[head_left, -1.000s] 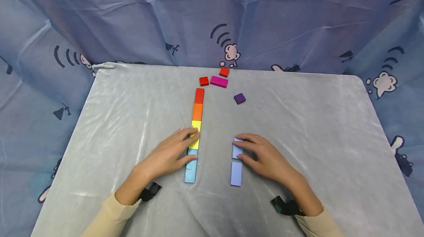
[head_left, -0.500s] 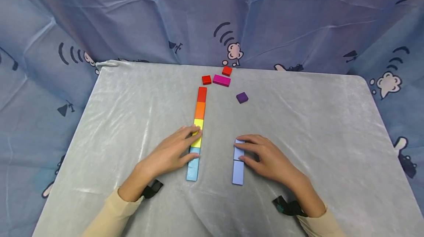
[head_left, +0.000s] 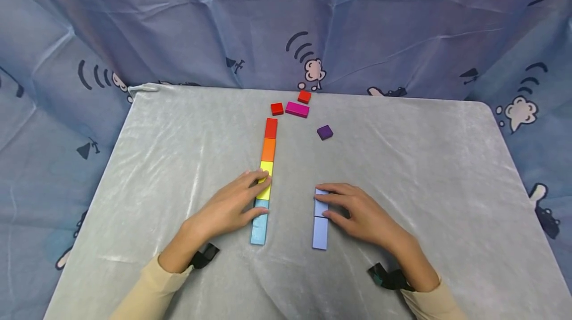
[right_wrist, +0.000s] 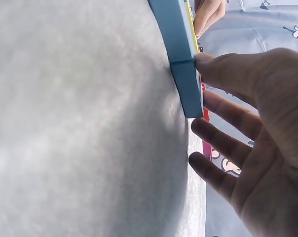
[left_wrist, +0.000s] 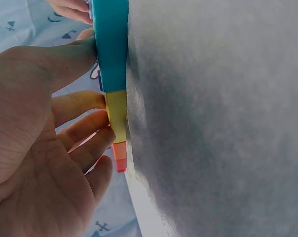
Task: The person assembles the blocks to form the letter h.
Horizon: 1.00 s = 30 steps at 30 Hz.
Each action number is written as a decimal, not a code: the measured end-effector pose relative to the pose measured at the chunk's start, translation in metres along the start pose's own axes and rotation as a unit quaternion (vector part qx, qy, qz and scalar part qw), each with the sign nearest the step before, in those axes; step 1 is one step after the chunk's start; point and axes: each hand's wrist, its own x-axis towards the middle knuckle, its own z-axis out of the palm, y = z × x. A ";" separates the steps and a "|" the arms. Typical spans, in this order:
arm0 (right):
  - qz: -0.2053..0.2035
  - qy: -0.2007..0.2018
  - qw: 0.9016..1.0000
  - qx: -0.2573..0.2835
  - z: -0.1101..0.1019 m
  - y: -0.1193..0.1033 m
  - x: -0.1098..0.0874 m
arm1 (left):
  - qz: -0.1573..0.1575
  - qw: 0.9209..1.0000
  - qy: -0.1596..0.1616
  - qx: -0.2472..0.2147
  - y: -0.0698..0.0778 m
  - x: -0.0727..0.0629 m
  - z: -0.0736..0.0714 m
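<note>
the grey bench [head_left: 402, 161] has a soft, creased top, and i think its folds could turn blocks out of line, if they are pushed. the long row of coloured blocks [head_left: 265, 194] lies near its middle; the left hand [head_left: 228, 205], with relaxed fingers, only rests on it, so an uneven press may bend the row at a joint. the shorter lavender pair [head_left: 320, 228] lies apart, to the right; the right hand [head_left: 359, 210] touches its far block loosely, without clasping, and thumb pressure beside the seam could separate the two. farther away lie the magenta block [head_left: 297, 109], the slanted purple block [head_left: 324, 132], obstructing the way ahead of the pair, and two small red blocks [head_left: 277, 109], one just beyond the row's end.
</note>
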 end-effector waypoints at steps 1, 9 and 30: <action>-0.001 0.000 1.000 -0.001 0.000 0.000 0.000 | 0.000 1.000 0.000 0.000 0.000 0.000 0.000; 0.009 -0.004 1.000 -0.007 0.001 -0.003 0.000 | 0.001 1.000 0.002 -0.002 -0.001 -0.001 0.001; 0.013 0.009 1.000 -0.006 0.004 -0.004 0.001 | -0.004 1.000 -0.001 -0.006 -0.001 -0.001 0.000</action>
